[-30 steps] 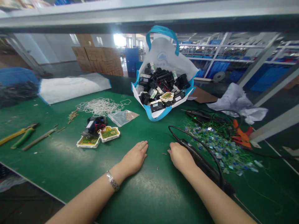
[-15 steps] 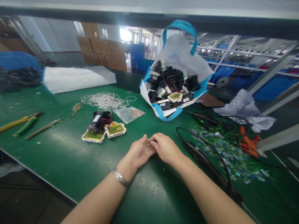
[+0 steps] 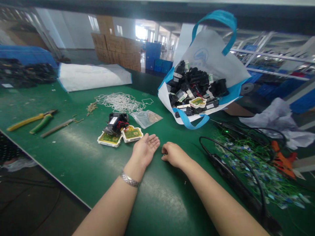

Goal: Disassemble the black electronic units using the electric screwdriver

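My left hand lies palm up over the green tabletop, its fingers stretched out. A tiny brassy spot shows by its fingers, too small to name. Just right of it, my right hand is closed, fingertips bent down near the table. Something small and dark shows at those fingertips, but I cannot make out its kind. Beyond the left hand sit two white-rimmed housings with green circuit boards, the right housing nearest the fingers. A black part with red wires rests on the left one.
A clear bag of small bits lies behind the housings, with white wire loops beyond. Pliers are at left. A white bag holds black parts. At right are a black corded tool and a green-and-blue heap.
My hands have come apart: the left palm has opened upward, and the right has drawn away with its fingers closed. The whole view has shifted, moving the table's things rightward in the picture.
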The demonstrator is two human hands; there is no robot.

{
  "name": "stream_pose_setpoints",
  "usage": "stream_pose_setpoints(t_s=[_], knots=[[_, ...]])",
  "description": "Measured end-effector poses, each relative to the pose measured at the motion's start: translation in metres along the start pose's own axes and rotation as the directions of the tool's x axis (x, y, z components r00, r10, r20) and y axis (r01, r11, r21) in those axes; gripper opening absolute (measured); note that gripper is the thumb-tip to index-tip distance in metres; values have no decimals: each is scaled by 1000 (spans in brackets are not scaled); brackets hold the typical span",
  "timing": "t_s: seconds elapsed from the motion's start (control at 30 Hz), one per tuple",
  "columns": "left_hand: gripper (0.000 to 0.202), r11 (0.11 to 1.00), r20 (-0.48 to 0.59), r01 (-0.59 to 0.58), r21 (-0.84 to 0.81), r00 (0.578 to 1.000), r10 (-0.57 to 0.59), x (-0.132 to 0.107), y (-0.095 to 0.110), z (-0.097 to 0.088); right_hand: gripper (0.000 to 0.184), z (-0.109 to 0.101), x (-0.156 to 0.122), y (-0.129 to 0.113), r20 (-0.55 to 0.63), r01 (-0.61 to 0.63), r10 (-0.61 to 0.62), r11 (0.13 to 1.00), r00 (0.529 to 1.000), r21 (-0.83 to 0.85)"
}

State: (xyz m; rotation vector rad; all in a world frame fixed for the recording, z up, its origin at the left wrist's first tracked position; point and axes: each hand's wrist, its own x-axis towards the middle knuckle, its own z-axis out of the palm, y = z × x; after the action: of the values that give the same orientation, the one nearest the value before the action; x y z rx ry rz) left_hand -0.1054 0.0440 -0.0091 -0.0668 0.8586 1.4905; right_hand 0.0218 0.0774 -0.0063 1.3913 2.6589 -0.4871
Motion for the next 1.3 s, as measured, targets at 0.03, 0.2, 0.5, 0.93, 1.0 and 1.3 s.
stream_pose_setpoints(t_s=[0.03, 0.2, 0.5, 0.93, 1.0, 1.3], knots=[[31, 1000, -1, 6, 1, 1000, -6, 0, -2, 1, 13, -1, 0, -1, 13, 12, -12, 1000, 1000, -17], [27, 1000, -30, 12, 19, 999, -11, 0, -8, 2, 7, -11, -1, -3, 89, 73, -62, 990, 994, -120], [21, 998, -41, 11, 67, 999, -9, 2, -14, 3, 20, -15, -4, -23, 157, 156, -119, 955, 980, -251], [27, 971, 119, 230, 62, 964, -236, -7, -20, 8, 13, -31, -2, 1, -22, -27, 30, 989, 999, 146], [28, 972, 120, 231, 41, 965, -235, -5, -18, 7, 13, -33, -4, 1, -84, -41, 54, 989, 995, 143], [20, 984, 37, 168, -62, 985, -166, 5, -16, 3, 27, -13, -13, 18, 98, -8, 2, 998, 995, 61]])
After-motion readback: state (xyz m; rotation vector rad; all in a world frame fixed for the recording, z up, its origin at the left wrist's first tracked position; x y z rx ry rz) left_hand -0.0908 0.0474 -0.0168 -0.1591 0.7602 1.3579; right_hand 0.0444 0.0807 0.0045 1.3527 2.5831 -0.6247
